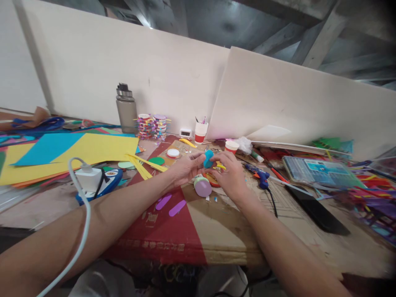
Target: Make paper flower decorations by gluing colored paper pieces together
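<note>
White wall panels (123, 62) stand behind the work area, concrete beams (321, 45) above; head view only. Cardboard-covered tabletop (229, 233), cluttered at back and both sides. Red printed area (182, 231) on the cardboard carries pale Chinese-looking characters, a line of them along the front edge, too blurred to read. Blue label (324, 166) on the clear plastic box (297, 169), text too small. Small white clock (185, 133) at the back, digits not legible. Left hand (185, 169) and right hand (228, 171) meet over the middle, thumbs and fingers nearly closed, pinching a blue piece (208, 159) between them, raised above the tabletop. Just below it, a roll with a lilac end (203, 187); nearer the left forearm, two purple strips (177, 208). Most room to move is between the forearms, down to the front edge. Right side is tighter: glue gun (262, 178), black slab (318, 210), plastic box. Left: yellow sheets (105, 147), white plug (88, 179), its cable crossing the left forearm. Back: grey bottle (126, 111), two decorated stacks (160, 127), red-and-white cup (201, 133) holding pens.
</note>
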The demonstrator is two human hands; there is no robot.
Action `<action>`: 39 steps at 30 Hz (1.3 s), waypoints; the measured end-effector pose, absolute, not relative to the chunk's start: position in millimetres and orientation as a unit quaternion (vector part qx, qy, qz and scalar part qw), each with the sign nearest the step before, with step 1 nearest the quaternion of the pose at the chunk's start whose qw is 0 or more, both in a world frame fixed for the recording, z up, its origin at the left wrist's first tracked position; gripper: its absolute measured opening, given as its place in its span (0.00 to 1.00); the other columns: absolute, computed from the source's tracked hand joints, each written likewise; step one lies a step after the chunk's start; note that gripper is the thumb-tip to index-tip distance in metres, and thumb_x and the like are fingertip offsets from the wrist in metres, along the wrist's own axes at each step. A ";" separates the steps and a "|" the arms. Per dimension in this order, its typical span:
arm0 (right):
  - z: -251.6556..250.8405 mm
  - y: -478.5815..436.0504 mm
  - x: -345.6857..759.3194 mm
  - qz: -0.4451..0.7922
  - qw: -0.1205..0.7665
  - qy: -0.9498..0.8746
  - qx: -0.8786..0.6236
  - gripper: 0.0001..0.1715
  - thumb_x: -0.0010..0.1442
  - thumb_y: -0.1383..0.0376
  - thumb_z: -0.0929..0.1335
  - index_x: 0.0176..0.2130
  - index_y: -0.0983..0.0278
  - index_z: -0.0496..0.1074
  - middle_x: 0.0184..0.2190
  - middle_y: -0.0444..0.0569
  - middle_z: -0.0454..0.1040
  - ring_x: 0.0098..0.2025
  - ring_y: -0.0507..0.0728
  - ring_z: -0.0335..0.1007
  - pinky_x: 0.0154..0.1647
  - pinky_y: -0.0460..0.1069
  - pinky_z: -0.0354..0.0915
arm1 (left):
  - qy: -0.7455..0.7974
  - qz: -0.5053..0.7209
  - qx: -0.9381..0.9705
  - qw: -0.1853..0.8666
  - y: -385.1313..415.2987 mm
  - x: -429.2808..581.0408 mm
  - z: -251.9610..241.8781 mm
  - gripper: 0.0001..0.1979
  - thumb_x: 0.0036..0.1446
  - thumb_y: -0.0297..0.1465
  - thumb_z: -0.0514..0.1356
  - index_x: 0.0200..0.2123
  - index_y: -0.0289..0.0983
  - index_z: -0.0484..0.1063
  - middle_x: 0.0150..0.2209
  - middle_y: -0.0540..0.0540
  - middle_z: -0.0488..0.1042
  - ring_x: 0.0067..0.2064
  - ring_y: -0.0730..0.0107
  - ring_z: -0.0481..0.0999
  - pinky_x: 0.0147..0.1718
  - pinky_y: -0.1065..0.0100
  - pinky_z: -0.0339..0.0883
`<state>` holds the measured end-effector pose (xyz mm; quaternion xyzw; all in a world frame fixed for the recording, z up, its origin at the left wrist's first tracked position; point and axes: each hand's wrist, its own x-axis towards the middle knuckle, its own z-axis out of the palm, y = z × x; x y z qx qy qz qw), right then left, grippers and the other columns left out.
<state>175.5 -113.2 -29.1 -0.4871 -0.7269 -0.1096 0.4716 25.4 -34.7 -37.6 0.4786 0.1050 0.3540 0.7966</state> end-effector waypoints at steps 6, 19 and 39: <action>-27.4 -113.9 176.5 -0.166 0.452 -0.731 -0.483 0.35 0.51 0.68 0.73 0.57 0.56 0.64 0.52 0.54 0.67 0.54 0.63 0.61 0.56 0.61 0.61 | 0.092 0.366 0.522 0.765 -35.8 26.4 -37.2 0.24 0.42 0.40 0.71 0.41 0.32 0.75 0.40 0.40 0.77 0.41 0.64 0.77 0.40 0.67 0.70; -36.4 -110.3 172.6 -0.087 0.480 -0.714 -0.502 0.34 0.51 0.63 0.74 0.56 0.59 0.64 0.51 0.55 0.68 0.54 0.63 0.62 0.54 0.60 0.63 | 0.089 0.349 0.508 0.782 -37.7 29.2 -41.3 0.20 0.48 0.42 0.67 0.37 0.32 0.75 0.37 0.41 0.78 0.38 0.67 0.77 0.36 0.70 0.70; -23.2 -113.2 172.1 0.264 0.607 -0.541 -0.519 0.14 0.47 0.57 0.72 0.31 0.64 0.72 0.27 0.44 0.74 0.29 0.52 0.67 0.33 0.47 0.63 | 0.262 0.389 0.746 0.474 -28.3 18.5 -34.7 0.14 0.49 0.40 0.64 0.28 0.33 0.74 0.25 0.51 0.72 0.27 0.76 0.67 0.28 0.73 0.60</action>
